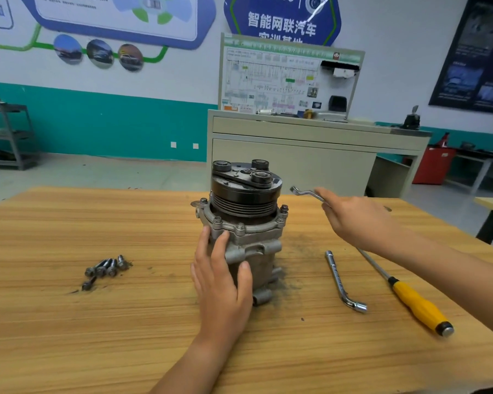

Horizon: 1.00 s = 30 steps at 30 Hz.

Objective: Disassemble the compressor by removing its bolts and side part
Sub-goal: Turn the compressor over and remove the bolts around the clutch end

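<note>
The compressor (248,223) stands upright near the middle of the wooden table (97,336), black pulley on top, several bolts still in its flange. The left hand (222,277) lies against its housing, fingers straight and slightly spread. Right of it, the right hand (356,220) grips a bent ring wrench (305,193) above the table. Loose bolts (106,268) lie to the left; an L-shaped socket wrench (339,280) and a yellow-handled screwdriver (416,302) lie to the right.
</note>
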Tool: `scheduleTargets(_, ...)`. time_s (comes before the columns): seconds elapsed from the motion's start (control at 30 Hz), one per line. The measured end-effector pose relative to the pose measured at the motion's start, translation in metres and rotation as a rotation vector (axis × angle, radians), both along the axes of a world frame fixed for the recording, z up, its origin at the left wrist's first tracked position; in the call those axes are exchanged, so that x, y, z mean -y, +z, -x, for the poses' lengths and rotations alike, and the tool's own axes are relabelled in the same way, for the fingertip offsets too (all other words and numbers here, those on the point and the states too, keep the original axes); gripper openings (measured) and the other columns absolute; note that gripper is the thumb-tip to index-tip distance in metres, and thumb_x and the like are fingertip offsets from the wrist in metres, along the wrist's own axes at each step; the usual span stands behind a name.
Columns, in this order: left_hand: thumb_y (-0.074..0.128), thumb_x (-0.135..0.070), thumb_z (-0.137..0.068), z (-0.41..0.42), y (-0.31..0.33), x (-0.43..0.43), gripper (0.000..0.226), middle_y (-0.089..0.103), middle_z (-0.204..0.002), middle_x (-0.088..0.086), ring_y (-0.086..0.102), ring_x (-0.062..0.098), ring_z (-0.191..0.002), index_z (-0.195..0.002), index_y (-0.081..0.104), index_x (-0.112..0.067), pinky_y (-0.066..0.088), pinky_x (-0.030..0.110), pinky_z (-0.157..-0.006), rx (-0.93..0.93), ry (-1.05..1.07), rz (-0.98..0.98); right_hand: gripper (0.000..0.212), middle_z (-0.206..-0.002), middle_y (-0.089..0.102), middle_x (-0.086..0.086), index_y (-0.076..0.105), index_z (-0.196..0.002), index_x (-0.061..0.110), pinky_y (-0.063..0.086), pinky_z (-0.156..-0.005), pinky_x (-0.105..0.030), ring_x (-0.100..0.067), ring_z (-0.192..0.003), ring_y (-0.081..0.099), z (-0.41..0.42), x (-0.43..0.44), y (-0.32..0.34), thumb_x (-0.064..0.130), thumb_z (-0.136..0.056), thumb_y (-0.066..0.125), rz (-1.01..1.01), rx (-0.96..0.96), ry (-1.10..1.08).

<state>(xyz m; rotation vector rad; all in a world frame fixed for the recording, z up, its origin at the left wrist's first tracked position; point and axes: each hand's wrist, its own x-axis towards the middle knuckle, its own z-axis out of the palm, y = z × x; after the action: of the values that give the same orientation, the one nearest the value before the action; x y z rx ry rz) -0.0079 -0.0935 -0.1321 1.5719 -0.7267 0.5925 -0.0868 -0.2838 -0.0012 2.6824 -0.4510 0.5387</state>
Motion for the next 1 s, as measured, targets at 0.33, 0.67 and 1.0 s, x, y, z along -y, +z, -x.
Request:
scheduleTargets(0.33,0.035,-0.039,-0.086,0.002,0.002,-0.003,0.047,0.016,-0.146,-0.005,0.012,0.0,-0.134,-0.131,0.026,-0.03,0.021,0.063,-0.107,-0.012,-0.004,-0.024,0.029,-0.074,0.049,0.003,0.049,-0.123,0.02,0.041,-0.058,-0.026,-0.015,-0.068,0.05,0.0,-0.026,0.027,0.024,-0.099,0.033,-0.031,-0.186,-0.046)
scheduleTargets(0.67,0.034,-0.041,-0.085,0.001,0.001,-0.005,0.047,0.016,-0.146,-0.008,0.009,-0.006,-0.134,-0.131,0.027,-0.034,0.019,0.058,-0.11,-0.021,-0.024,-0.027,0.019,-0.061,0.036,0.003,0.048,-0.113,0.014,0.028,-0.041,-0.023,-0.011,-0.05,0.036,-0.004,-0.046,0.034,0.02,-0.099,0.037,0.22,-0.321,-0.155)
scheduleTargets(1.0,0.033,-0.042,-0.086,0.0,0.0,-0.007,0.05,0.016,-0.146,-0.009,0.009,-0.009,-0.133,-0.135,0.025,-0.033,0.016,0.036,-0.11,-0.005,-0.023,-0.04,0.031,-0.061,0.038,0.002,0.048,-0.107,0.01,0.03,-0.044,-0.023,-0.011,-0.051,0.036,0.003,-0.066,0.046,0.031,-0.098,0.028,0.251,-0.453,-0.084)
